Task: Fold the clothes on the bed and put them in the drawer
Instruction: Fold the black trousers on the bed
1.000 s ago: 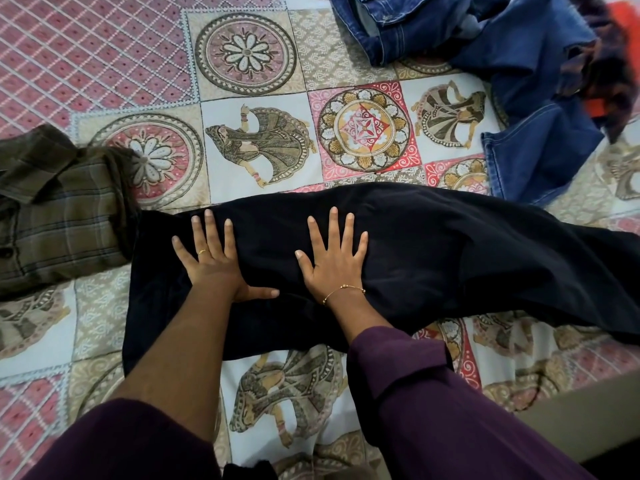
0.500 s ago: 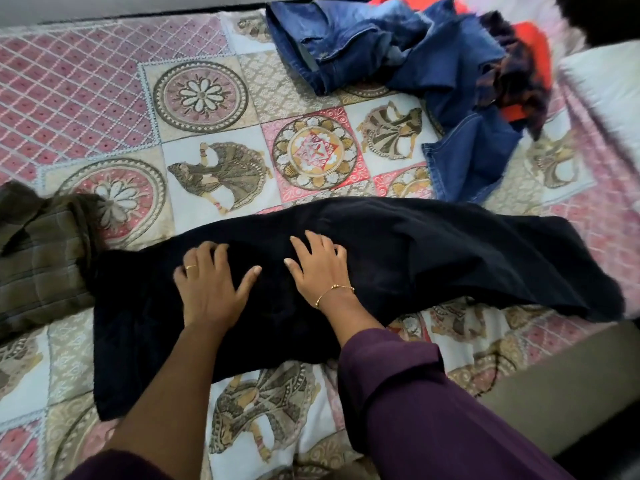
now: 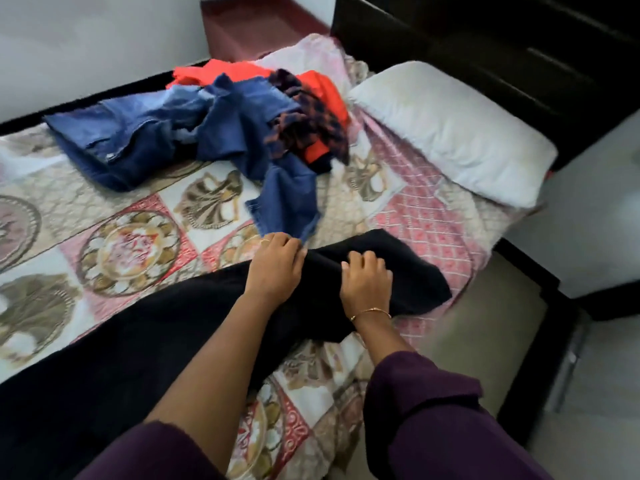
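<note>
Both hands moved rightward | left hand (image 3: 275, 265), right hand (image 3: 367, 280) clutching one black garment (image 3: 138, 341)

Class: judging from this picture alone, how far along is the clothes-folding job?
Done: nothing visibly folded or put away. In hand: the left hand and right hand grip the far end of the black garment, which lies stretched across the bed. Left: the jeans and the orange garment lie heaped; no drawer shows.

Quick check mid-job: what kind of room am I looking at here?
Most likely a home bedroom: a bed with a patterned bedsheet, a white pillow against a dark headboard, and loose clothes such as blue jeans lying on it.
</note>
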Action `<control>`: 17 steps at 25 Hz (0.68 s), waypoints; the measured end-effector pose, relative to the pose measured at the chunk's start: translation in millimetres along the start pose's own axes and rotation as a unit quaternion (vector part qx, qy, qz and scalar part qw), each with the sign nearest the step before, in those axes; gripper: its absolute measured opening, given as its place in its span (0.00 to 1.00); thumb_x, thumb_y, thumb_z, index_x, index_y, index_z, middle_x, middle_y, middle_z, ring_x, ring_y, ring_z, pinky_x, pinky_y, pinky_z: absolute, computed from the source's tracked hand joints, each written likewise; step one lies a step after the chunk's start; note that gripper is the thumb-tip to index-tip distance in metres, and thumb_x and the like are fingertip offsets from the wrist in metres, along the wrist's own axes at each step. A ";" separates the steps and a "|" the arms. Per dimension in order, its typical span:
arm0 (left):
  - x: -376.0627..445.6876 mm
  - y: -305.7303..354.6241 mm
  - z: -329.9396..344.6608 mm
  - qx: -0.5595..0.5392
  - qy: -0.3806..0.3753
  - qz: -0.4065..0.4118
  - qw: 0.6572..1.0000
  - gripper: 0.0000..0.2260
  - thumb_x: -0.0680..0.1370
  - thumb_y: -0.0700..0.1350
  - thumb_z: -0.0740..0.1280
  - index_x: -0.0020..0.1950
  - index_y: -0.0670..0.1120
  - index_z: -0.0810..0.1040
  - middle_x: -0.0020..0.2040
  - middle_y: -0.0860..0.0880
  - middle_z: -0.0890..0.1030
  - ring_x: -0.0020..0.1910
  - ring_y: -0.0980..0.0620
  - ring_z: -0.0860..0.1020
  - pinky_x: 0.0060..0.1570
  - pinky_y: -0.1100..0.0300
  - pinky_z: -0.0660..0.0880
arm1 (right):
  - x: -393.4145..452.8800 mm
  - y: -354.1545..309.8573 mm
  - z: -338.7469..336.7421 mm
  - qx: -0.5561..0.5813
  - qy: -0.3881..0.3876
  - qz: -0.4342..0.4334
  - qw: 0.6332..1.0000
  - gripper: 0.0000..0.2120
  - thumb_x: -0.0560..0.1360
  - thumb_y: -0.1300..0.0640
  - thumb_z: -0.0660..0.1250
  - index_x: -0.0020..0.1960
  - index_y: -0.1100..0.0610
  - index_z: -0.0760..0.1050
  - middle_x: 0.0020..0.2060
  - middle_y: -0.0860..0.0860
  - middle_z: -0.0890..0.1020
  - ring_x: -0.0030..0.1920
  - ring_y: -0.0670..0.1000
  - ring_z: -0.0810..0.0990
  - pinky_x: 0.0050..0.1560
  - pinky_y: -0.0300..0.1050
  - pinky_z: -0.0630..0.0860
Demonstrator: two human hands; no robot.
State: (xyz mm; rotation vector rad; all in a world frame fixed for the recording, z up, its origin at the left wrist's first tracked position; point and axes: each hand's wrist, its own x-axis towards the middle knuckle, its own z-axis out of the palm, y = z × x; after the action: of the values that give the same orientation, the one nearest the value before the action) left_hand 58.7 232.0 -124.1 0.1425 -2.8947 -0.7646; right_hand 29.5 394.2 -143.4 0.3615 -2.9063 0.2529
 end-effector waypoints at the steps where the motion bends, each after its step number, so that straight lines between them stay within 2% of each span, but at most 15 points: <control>1: 16.6 15.2 11.1 0.005 -0.043 0.002 0.999 0.18 0.79 0.49 0.57 0.52 0.37 0.79 0.49 0.39 0.79 0.53 0.38 0.75 0.54 0.46 0.73 | 6.9 25.7 -1.0 -0.001 -0.032 0.084 0.996 0.12 0.75 0.52 0.61 0.46 0.60 0.76 0.43 0.58 0.77 0.42 0.61 0.77 0.37 0.51 0.72; 2: 31.2 28.5 22.6 0.023 -0.092 -0.001 0.995 0.16 0.79 0.49 0.59 0.57 0.38 0.77 0.54 0.40 0.77 0.58 0.39 0.72 0.59 0.47 0.70 | 11.7 49.4 -0.4 -0.002 -0.088 0.177 0.980 0.14 0.77 0.50 0.61 0.54 0.60 0.75 0.51 0.59 0.75 0.50 0.62 0.75 0.45 0.54 0.72; 4: 61.3 53.8 45.4 0.071 -0.167 -0.001 0.983 0.19 0.79 0.50 0.61 0.66 0.40 0.72 0.63 0.42 0.73 0.66 0.43 0.66 0.66 0.53 0.62 | 20.1 90.5 2.2 0.035 -0.180 0.342 0.921 0.22 0.77 0.45 0.60 0.66 0.56 0.66 0.63 0.59 0.66 0.61 0.61 0.67 0.55 0.56 0.69; 7: 97.5 78.7 76.2 0.126 -0.227 -0.022 0.966 0.30 0.77 0.58 0.62 0.72 0.42 0.61 0.70 0.42 0.66 0.71 0.42 0.61 0.70 0.53 0.56 | 34.4 116.8 9.3 0.116 -0.166 0.446 0.872 0.29 0.74 0.43 0.65 0.70 0.51 0.62 0.68 0.58 0.61 0.65 0.61 0.63 0.59 0.58 0.69; 10: 117.2 96.6 101.0 0.137 -0.305 -0.092 0.938 0.42 0.71 0.66 0.66 0.75 0.42 0.56 0.70 0.40 0.66 0.70 0.41 0.64 0.69 0.49 0.61 | 42.6 134.8 17.5 0.145 -0.163 0.520 0.826 0.39 0.67 0.40 0.72 0.71 0.52 0.59 0.70 0.58 0.59 0.67 0.61 0.60 0.60 0.60 0.67; 11: 122.4 102.6 109.5 0.120 -0.306 -0.125 0.936 0.43 0.69 0.67 0.68 0.73 0.42 0.59 0.68 0.41 0.69 0.68 0.41 0.67 0.65 0.50 0.65 | 44.4 145.1 19.5 0.140 -0.163 0.529 0.821 0.40 0.65 0.38 0.73 0.69 0.53 0.62 0.69 0.58 0.61 0.65 0.61 0.62 0.58 0.59 0.68; 12: 126.9 107.9 116.0 0.100 -0.299 -0.156 0.936 0.42 0.67 0.67 0.69 0.71 0.43 0.62 0.66 0.42 0.72 0.65 0.42 0.71 0.60 0.51 0.69 | 46.1 155.3 21.0 0.121 -0.162 0.518 0.831 0.39 0.64 0.37 0.73 0.66 0.55 0.65 0.66 0.58 0.64 0.64 0.61 0.64 0.57 0.57 0.69; 14: 130.9 116.2 119.7 0.097 -0.314 -0.194 0.924 0.39 0.66 0.68 0.69 0.67 0.44 0.68 0.62 0.44 0.75 0.61 0.44 0.74 0.54 0.54 0.72 | 46.3 169.6 24.4 0.088 -0.165 0.431 0.883 0.36 0.66 0.35 0.70 0.62 0.59 0.69 0.62 0.58 0.70 0.61 0.60 0.68 0.56 0.53 0.70; 15: 132.3 118.2 119.8 0.121 -0.344 -0.199 0.910 0.38 0.66 0.69 0.69 0.66 0.44 0.69 0.61 0.45 0.76 0.61 0.44 0.75 0.54 0.55 0.72 | 45.9 174.5 26.4 0.097 -0.169 0.380 0.904 0.34 0.67 0.35 0.69 0.60 0.61 0.71 0.59 0.57 0.73 0.60 0.59 0.70 0.55 0.50 0.69; 17: 137.2 117.8 117.7 0.154 -0.429 -0.203 0.867 0.40 0.65 0.71 0.68 0.66 0.44 0.71 0.63 0.46 0.76 0.62 0.45 0.74 0.57 0.55 0.71 | 48.4 179.3 26.1 0.172 -0.172 0.334 0.911 0.29 0.68 0.37 0.69 0.55 0.61 0.74 0.52 0.56 0.78 0.54 0.57 0.75 0.49 0.47 0.70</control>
State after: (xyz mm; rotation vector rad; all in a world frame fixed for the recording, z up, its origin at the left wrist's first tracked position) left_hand -102.0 373.4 -151.1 0.6063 -3.9116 -0.4671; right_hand -67.4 549.6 -183.7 -0.6345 -3.2161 0.8893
